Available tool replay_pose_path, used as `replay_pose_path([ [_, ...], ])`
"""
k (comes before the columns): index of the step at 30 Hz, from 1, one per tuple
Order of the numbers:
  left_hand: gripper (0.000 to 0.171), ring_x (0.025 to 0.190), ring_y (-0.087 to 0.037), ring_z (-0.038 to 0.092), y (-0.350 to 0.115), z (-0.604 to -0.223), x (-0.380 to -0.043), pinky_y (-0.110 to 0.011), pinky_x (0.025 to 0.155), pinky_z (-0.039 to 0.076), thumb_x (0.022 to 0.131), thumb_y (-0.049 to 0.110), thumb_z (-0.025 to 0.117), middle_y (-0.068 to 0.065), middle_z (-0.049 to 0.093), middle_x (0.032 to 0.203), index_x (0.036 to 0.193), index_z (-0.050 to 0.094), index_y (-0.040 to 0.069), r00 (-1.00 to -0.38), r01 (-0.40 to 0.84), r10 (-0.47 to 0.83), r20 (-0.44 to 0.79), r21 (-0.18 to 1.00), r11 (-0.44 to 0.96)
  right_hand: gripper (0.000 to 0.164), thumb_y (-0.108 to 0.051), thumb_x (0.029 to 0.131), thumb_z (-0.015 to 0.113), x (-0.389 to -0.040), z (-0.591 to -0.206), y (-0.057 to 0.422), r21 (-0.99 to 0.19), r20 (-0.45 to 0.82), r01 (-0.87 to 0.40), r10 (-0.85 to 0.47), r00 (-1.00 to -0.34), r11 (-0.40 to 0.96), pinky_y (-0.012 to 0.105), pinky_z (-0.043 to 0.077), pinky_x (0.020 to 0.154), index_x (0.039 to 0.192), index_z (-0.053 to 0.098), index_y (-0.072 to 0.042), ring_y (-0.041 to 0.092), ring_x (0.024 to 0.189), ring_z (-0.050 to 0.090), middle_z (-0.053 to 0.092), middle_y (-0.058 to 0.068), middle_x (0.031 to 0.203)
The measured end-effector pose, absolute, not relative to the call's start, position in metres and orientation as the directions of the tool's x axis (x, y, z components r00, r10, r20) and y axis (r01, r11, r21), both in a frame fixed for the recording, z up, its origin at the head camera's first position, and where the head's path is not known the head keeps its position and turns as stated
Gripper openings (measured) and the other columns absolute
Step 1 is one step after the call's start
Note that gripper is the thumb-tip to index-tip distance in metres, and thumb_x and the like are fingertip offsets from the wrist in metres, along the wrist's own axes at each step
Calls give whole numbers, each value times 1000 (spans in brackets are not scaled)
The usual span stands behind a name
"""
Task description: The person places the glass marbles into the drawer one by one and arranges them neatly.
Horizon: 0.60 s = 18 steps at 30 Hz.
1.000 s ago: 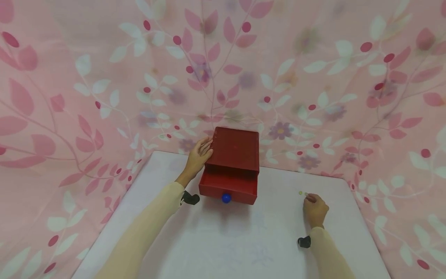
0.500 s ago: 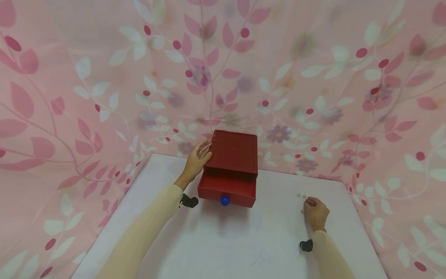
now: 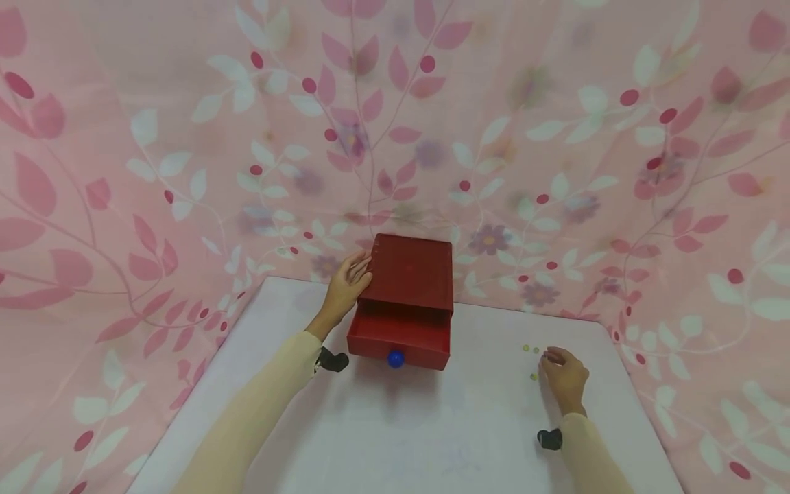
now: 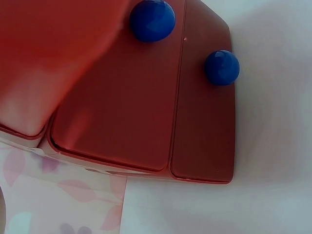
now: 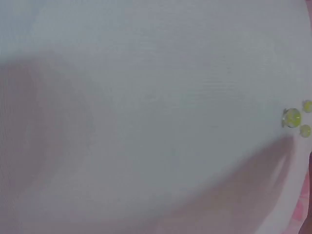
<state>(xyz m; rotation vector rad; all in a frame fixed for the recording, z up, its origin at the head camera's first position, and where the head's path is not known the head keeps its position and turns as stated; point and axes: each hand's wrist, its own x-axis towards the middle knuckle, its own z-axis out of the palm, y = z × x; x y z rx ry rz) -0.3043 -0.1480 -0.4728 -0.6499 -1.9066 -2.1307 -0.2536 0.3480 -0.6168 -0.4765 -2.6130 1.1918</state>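
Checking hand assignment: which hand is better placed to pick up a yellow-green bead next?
Right, most likely. The right hand is just beside the three small yellow-green beads. The left hand is at the side of the red cabinet, which stands between it and the beads.

A white table [image 3: 481,425] is carrying a red drawer box [image 3: 410,274], and three green marbles [image 5: 292,118] are lying to the box's right.

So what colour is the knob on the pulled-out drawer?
Blue; the knob shows best in the head view.
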Motion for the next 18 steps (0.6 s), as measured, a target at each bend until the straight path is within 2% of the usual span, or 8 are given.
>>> replay_pose_path([
  [3,59,139,-44,30,-147,-474,-305,-38,112,36,94,-7,56,-35,30,148,146,28,-12,-881,435,133,454,888,-150,30,-10,91,67,-255,-611,347,-749,170,133,383,-908,649,45,52,94,120,66,-2,35,107,64,69,17,113],
  [5,59,139,-44,30,-148,-474,-305,-37,111,37,94,-8,56,-35,29,148,146,28,-12,-881,435,132,454,888,-152,28,-9,88,70,-257,-606,343,-748,219,98,383,-897,657,28,55,86,116,68,-3,31,101,67,71,14,109],
  [7,59,139,-44,30,-148,-475,-305,-37,111,37,94,-8,56,-35,29,148,146,28,-12,-879,439,131,458,886,-151,26,-8,86,73,-258,-600,338,-756,266,57,386,-883,652,12,52,77,111,71,-3,24,94,70,73,12,104],
  [9,59,139,-43,30,-149,-475,-305,-37,112,36,94,-8,56,-35,29,149,146,29,-10,-879,440,131,459,885,-148,25,-6,83,75,-260,-594,333,-775,300,12,385,-873,632,2,45,68,109,72,-2,13,85,70,73,12,100],
  [14,59,139,-43,30,-148,-475,-305,-38,112,36,94,-7,56,-35,30,149,146,29,-10,-879,441,130,458,887,-137,25,2,81,74,-261,-579,319,-821,359,-122,339,-869,557,2,49,62,106,72,3,-12,69,61,72,19,97],
  [18,59,139,-43,30,-147,-474,-304,-36,111,37,94,-7,56,-35,30,149,146,29,-10,-881,436,132,454,889,-143,25,6,80,74,-263,-570,310,-826,401,-197,304,-864,528,5,52,62,104,71,5,-12,68,61,72,21,96],
])
